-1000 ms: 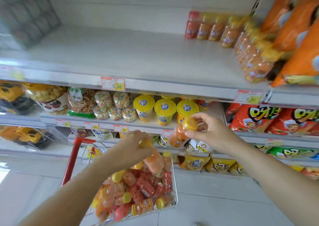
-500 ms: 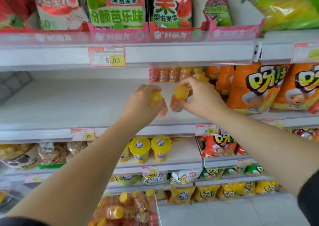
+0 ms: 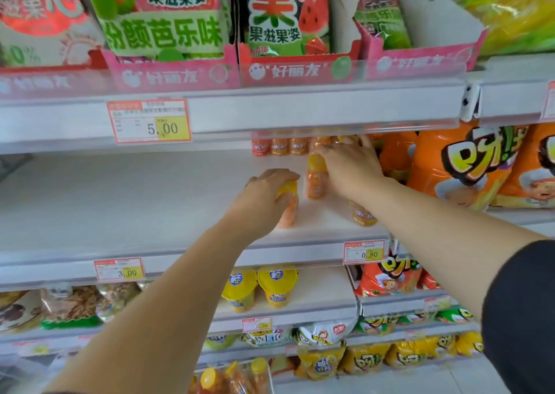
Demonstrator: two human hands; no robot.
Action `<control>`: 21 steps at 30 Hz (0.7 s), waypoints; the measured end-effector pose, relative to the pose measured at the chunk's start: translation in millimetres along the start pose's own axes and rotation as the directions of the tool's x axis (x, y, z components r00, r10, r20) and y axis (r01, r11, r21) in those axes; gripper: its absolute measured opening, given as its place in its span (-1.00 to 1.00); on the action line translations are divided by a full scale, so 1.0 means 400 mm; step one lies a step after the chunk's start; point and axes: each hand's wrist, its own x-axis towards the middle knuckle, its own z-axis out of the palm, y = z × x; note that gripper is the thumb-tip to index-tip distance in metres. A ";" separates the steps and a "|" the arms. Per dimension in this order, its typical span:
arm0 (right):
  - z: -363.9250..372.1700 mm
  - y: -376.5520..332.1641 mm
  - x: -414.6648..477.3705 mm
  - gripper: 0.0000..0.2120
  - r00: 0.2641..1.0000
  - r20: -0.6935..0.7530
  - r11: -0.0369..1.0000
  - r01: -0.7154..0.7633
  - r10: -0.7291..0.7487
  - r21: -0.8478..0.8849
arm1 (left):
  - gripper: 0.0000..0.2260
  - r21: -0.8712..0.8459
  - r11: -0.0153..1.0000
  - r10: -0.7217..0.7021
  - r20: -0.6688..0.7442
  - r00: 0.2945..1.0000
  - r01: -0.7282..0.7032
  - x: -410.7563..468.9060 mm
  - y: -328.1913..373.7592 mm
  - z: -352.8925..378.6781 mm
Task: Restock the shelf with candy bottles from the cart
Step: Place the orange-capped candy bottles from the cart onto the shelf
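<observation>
left hand (image 3: 264, 201) gripped yellow-capped candy bottle (image 3: 287, 205) upright on shelf (image 3: 120, 207) | right hand (image 3: 351, 168) lay spread, fingertips at back-row bottles (image 3: 279, 146) | second bottle (image 3: 315, 183) stood just beside its thumb

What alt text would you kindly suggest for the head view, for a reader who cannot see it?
A person's left hand grips a yellow-capped candy bottle on a white shelf; the right hand reaches toward the back row of bottles.

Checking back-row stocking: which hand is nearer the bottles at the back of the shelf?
Right. The right hand reaches the back row; the left hand is farther forward, holding a bottle.
</observation>
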 end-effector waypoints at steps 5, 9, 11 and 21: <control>0.022 0.020 -0.030 -0.47 0.994 -0.087 0.998 0.056 -0.059 -0.032 | -0.50 -0.189 0.979 -0.088 -0.069 0.994 0.074 -0.002 -0.009 0.036; 0.022 0.022 -0.024 -0.44 0.978 -0.130 0.986 0.166 -0.161 0.032 | -0.35 -0.277 0.944 -0.219 -0.121 0.968 0.179 0.002 -0.008 0.073; 0.022 0.014 -0.013 -0.44 0.976 -0.109 0.981 0.193 -0.189 0.031 | -0.35 -0.290 0.933 -0.263 -0.143 0.954 0.213 0.010 -0.007 0.093; 0.051 0.005 0.099 -0.60 0.998 -0.053 0.996 0.033 -0.037 -0.083 | -0.43 -0.453 0.868 -0.303 -0.157 0.940 0.204 0.054 -0.033 0.138</control>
